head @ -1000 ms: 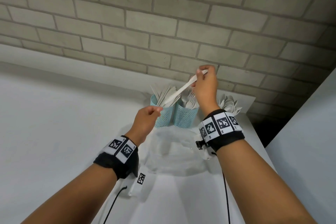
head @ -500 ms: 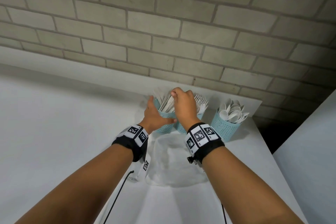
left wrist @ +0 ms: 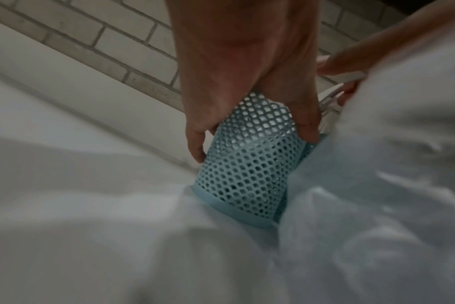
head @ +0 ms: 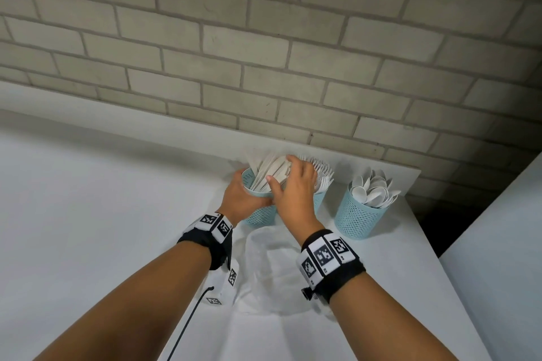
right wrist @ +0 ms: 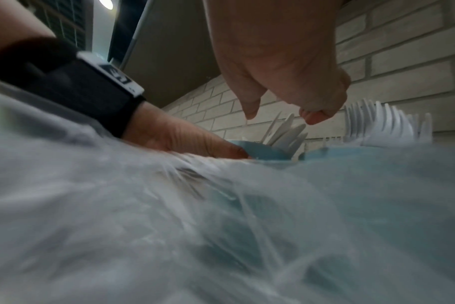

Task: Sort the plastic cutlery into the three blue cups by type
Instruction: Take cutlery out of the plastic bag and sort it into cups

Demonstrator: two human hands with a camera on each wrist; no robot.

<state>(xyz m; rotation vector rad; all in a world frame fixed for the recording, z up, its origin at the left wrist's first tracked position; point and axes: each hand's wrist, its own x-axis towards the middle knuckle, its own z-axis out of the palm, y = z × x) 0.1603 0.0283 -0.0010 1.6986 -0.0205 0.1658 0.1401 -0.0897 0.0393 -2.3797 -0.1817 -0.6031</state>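
Note:
Three blue mesh cups stand at the back of the white table [head: 381, 287]. My left hand [head: 246, 199] grips the left cup [head: 261, 217], which is packed with white knives [head: 268, 168]; the left wrist view shows thumb and fingers wrapped round this cup [left wrist: 247, 174]. Above its rim, my right hand [head: 293, 184] holds the knife tops between thumb and fingers. Behind that hand, the middle cup [head: 319, 203] shows white forks [head: 324, 171]. The right cup [head: 359, 215] stands apart, full of white spoons [head: 372, 189].
A crumpled clear plastic bag [head: 272, 275] lies in front of the cups, under my wrists. A small white tagged device [head: 227, 284] with a black cable sits by my left wrist. A brick wall [head: 264, 53] backs the table; a dark gap lies to the right.
My right hand brought a white knife down from the air into the left cup. My left hand moved forward and took hold of that cup.

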